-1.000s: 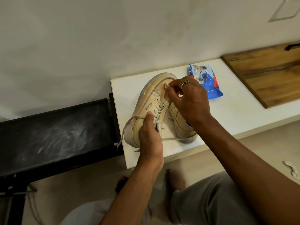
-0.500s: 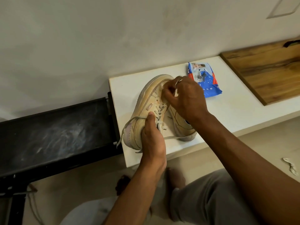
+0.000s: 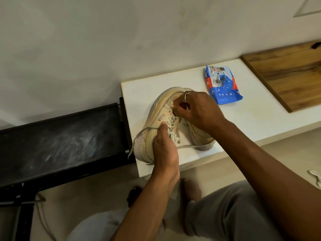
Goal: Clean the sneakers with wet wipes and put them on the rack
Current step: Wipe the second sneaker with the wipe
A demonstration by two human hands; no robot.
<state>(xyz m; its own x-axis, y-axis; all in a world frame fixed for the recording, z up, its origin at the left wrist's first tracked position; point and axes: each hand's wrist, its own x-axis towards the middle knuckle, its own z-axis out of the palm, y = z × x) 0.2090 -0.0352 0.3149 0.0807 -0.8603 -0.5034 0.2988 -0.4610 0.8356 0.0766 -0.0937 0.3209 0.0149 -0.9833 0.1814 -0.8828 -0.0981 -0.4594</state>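
Observation:
A beige sneaker (image 3: 157,117) stands tilted on its side on the white table (image 3: 251,119). My left hand (image 3: 165,151) grips it at the heel end, thumb pressed by the laces. With curled fingers, my right hand (image 3: 199,110) pinches a small pale wad, apparently a wipe (image 3: 174,106), against the upper near the toe. The second beige sneaker (image 3: 199,138) lies on the table under my right wrist, partly hidden. A blue pack of wet wipes (image 3: 222,86) lies behind it to the right. The black rack (image 3: 60,136) stands left of the table.
A wooden board (image 3: 286,75) lies on the table's right end. A wall rises directly behind the table. On the floor at the far right lies a crumpled white scrap (image 3: 315,176). My knees and feet are below the table's front edge.
My right hand has slid the wad from the toe cap back toward the laces. The left hand keeps the same grip on the sneaker.

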